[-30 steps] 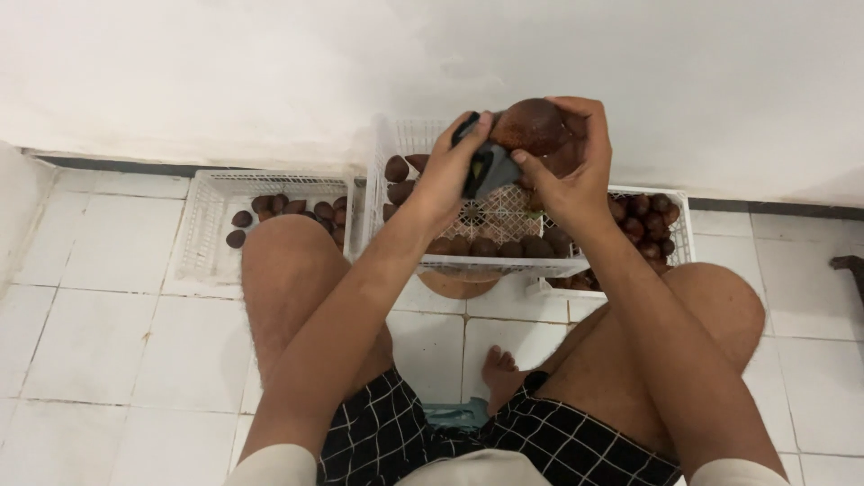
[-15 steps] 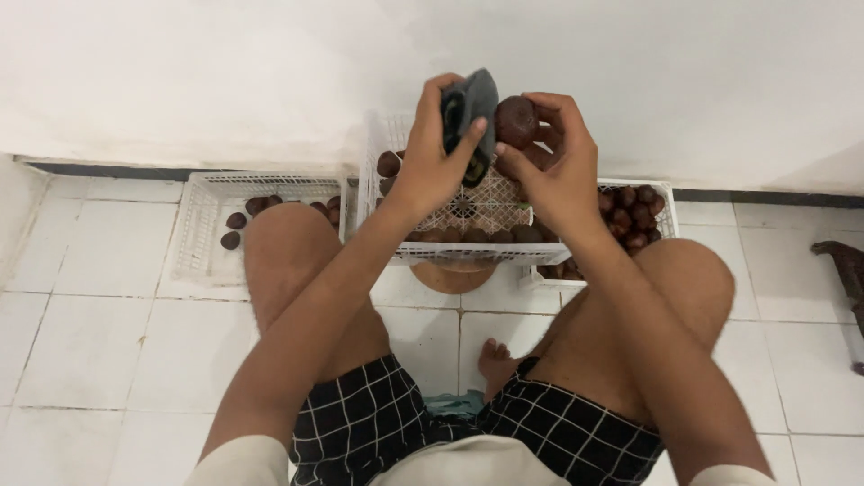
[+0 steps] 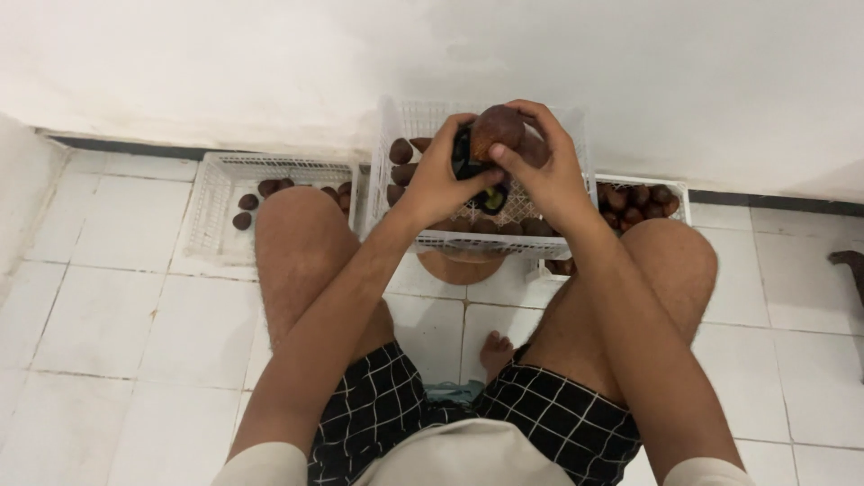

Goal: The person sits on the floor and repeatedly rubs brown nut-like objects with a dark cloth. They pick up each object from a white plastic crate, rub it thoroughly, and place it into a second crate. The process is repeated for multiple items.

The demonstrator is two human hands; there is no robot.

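Right hand (image 3: 544, 175) grips brown fruit (image 3: 497, 130) upright; left hand (image 3: 441, 180) steadies dark tool (image 3: 468, 162).

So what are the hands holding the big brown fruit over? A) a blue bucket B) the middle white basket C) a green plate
B: both hands, left hand and right hand, hold the brown fruit above the middle white basket, which has more brown fruits in it.
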